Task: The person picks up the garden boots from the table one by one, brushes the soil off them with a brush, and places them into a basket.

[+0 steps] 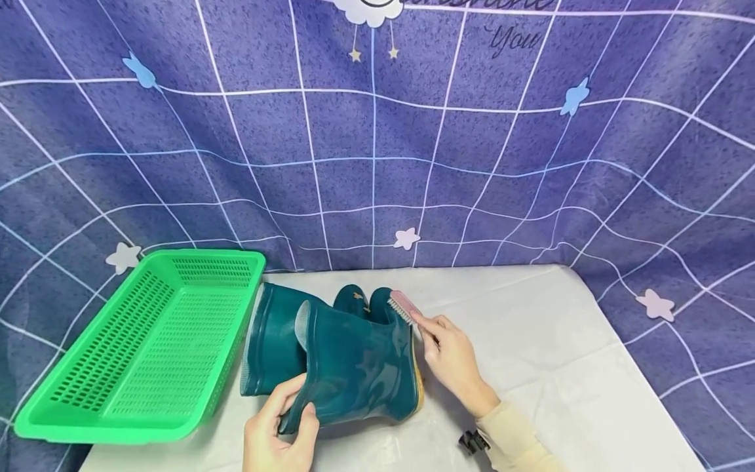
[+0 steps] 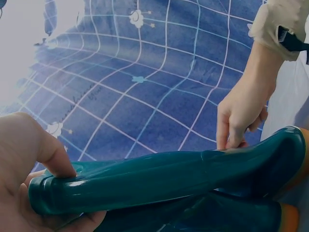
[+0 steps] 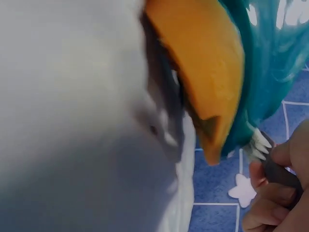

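Two teal rubber rain boots lie on the white-covered table [image 1: 590,393] in the head view. My left hand [image 1: 274,429] grips the top rim of the nearer boot [image 1: 354,367], thumb on one side and fingers on the other. The second boot [image 1: 271,344] lies behind it, partly covered. My right hand [image 1: 451,357] holds a pink scrub brush [image 1: 404,303] by its handle, at the foot end of the nearer boot. In the right wrist view, white bristles [image 3: 259,145] meet the teal rubber beside the yellow-orange sole [image 3: 207,63].
To the left of the boots stands a green perforated plastic basket [image 1: 118,434]. A blue-purple curtain [image 1: 377,183] with a white grid and stars hangs behind the table. A black strap [image 1: 474,442] sits at my right wrist.
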`<state>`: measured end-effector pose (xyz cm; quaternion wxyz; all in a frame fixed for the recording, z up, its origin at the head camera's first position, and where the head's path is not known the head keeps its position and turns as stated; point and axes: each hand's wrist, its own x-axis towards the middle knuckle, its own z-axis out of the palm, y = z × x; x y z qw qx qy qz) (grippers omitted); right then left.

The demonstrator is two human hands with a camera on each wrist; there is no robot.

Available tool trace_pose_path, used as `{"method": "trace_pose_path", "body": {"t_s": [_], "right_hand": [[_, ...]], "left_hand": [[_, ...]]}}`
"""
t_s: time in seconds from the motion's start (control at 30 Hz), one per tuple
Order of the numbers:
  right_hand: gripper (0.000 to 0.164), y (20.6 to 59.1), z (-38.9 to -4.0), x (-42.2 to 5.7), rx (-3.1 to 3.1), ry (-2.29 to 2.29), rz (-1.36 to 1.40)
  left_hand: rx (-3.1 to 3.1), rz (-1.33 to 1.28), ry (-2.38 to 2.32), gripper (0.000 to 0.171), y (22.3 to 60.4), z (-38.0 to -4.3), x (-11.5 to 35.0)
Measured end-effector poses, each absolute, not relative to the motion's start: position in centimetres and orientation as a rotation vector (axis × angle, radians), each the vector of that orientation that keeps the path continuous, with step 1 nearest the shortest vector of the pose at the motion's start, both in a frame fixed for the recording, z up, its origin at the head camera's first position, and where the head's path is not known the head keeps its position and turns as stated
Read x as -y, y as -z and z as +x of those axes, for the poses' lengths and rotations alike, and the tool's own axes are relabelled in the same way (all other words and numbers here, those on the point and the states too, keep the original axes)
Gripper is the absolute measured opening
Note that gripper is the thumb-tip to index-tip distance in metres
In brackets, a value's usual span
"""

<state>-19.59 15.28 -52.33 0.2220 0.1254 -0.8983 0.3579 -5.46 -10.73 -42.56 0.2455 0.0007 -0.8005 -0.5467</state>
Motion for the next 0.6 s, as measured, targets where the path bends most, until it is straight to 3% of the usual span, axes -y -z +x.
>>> {"method": "trace_pose_path", "body": {"t_s": [0.4,0.6], "right_hand": [[0.035,53.03,-19.56,-15.35,2.429,-1.035,0.189],[0.035,53.27,-19.43,-15.26,2.468,-1.067,0.289]], "left_hand": [[2.192,0.016,1.487,0.042,42.4,-5.47,10.97],[2.187,0.013,1.523,0.043,42.62,-5.32,11.03]]}}
